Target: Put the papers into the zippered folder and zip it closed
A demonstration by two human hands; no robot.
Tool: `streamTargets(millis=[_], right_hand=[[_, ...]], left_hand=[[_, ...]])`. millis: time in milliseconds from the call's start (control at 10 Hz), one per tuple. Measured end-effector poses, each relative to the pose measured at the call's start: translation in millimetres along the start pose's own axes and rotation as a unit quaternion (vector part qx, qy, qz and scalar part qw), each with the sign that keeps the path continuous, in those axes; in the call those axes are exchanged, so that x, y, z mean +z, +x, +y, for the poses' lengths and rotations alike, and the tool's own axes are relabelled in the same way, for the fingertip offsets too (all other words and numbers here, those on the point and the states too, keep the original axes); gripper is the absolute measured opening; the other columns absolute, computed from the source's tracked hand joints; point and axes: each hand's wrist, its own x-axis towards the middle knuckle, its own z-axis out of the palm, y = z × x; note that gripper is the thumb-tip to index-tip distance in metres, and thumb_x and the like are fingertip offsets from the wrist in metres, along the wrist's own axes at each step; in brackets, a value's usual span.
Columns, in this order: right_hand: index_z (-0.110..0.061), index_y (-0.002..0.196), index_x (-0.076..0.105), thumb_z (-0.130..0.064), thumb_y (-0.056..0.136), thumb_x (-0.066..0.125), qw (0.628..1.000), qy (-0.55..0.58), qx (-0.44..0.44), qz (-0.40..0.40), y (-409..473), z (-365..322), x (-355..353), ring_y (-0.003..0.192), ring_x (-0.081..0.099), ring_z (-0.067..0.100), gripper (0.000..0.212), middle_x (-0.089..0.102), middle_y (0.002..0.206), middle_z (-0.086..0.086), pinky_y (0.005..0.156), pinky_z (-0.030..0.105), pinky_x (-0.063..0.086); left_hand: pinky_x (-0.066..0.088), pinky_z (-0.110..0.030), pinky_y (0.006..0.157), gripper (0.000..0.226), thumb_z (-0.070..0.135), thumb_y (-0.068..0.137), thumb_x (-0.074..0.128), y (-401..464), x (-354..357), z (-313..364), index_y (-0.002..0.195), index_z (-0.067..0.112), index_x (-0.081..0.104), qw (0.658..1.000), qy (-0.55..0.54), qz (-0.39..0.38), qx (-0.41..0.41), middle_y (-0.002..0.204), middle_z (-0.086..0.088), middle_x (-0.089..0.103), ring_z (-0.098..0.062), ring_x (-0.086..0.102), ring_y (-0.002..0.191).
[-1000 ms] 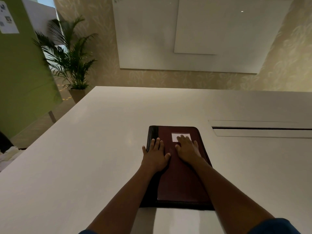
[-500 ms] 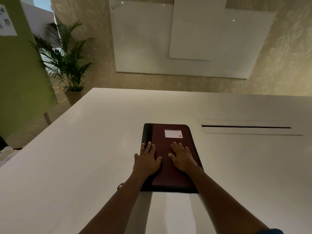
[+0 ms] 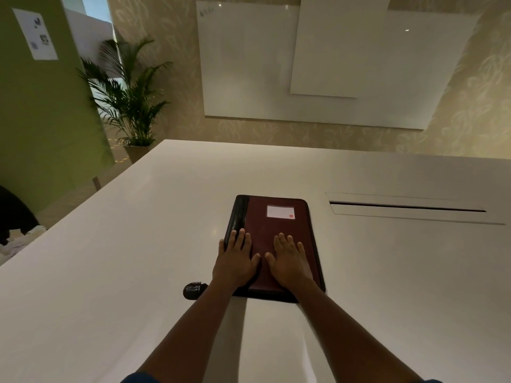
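The zippered folder lay shut on the white table, straight ahead of you at 12 o'clock, maroon cover up with a black spine along its 9 o'clock edge. A white label sat near its far end. What was inside, you could not tell from here; no papers showed. Your left hand lay flat with fingers straight over the spine side of the cover, gripping nothing. Your right hand lay flat just beside it on the maroon panel, fingers likewise spread and holding nothing; the two thumbs were close but apart. A small dark tab stuck out on the table at 9 o'clock from the folder's near corner, partly behind your left forearm. At 2 o'clock a long slot was cut into the tabletop. On the patterned wall beyond hung whiteboards. At 10 o'clock stood a potted palm beside a green wall.
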Motion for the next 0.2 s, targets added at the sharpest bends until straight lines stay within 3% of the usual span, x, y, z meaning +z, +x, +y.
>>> streamTargets(millis=[200], right_hand=[[-0.012, 0.157, 0.017, -0.046, 0.101, 0.031, 0.999, 0.017, 0.014, 0.039, -2.6, -3.7, -3.4, 0.154, 0.01, 0.025, 0.067, 0.017, 0.165, 0.009, 0.124, 0.042, 0.005]], left_hand=[[0.0, -0.046, 0.123, 0.072, 0.05, 0.1, 0.026, -0.1, -3.5, 3.4, 0.157, 0.011, 0.006, 1.0, 0.0, 0.013, 0.017, 0.166, -0.01, -0.001, -0.025, -0.006, 0.153]])
